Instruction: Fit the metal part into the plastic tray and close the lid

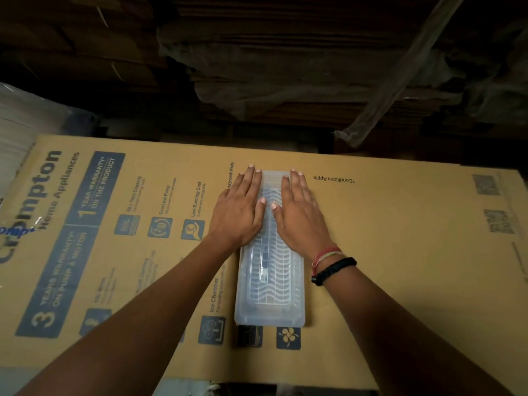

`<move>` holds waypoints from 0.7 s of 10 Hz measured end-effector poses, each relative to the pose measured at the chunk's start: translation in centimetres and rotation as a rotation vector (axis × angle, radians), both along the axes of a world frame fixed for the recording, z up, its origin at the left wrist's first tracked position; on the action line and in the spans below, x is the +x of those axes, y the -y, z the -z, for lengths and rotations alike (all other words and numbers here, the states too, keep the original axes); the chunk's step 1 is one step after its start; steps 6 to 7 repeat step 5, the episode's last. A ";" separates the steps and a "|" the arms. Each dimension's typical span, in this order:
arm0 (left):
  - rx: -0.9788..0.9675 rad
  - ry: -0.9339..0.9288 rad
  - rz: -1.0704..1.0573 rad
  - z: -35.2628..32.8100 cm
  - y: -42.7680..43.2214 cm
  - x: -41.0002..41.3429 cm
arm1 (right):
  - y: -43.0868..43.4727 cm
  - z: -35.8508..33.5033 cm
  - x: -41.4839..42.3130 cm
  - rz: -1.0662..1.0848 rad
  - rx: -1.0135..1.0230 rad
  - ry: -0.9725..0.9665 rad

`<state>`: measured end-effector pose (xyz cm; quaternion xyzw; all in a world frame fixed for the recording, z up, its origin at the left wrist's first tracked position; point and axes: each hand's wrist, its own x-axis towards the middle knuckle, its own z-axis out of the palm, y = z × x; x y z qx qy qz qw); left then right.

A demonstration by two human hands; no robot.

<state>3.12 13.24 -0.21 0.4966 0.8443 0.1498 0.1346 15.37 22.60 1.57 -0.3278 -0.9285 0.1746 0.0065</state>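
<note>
Plastic tray (pixel 270 281), clear, long, lies lengthwise on printed cardboard sheet (pixel 385 238), near end toward camera. Lid down over it; ribbed insert visible through plastic, possibly metal part, too blurred to tell.

Head view: left hand (pixel 238 212) flat, fingers spread, palm down on far left edge of lid. Right hand (pixel 300 212) flat likewise on far right edge; thumbs nearly meet over middle. Neither hand grips anything. Bracelets (pixel 333 262) on right wrist. Dark stacked cardboard (pixel 285 67) behind.
</note>
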 end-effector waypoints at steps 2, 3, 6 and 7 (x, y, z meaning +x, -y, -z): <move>-0.055 -0.013 -0.008 -0.3 -0.1 0.1 | 0.0 -0.1 0.4 -0.025 -0.016 0.015; -0.079 -0.046 -0.015 -1.3 -0.1 0.2 | -0.2 -0.8 0.7 -0.041 -0.067 0.017; 0.047 -0.117 -0.102 -5.0 -1.3 0.7 | -1.1 -3.6 1.9 -0.001 0.077 -0.060; 0.047 -0.117 -0.102 -5.0 -1.3 0.7 | -1.1 -3.6 1.9 -0.001 0.077 -0.060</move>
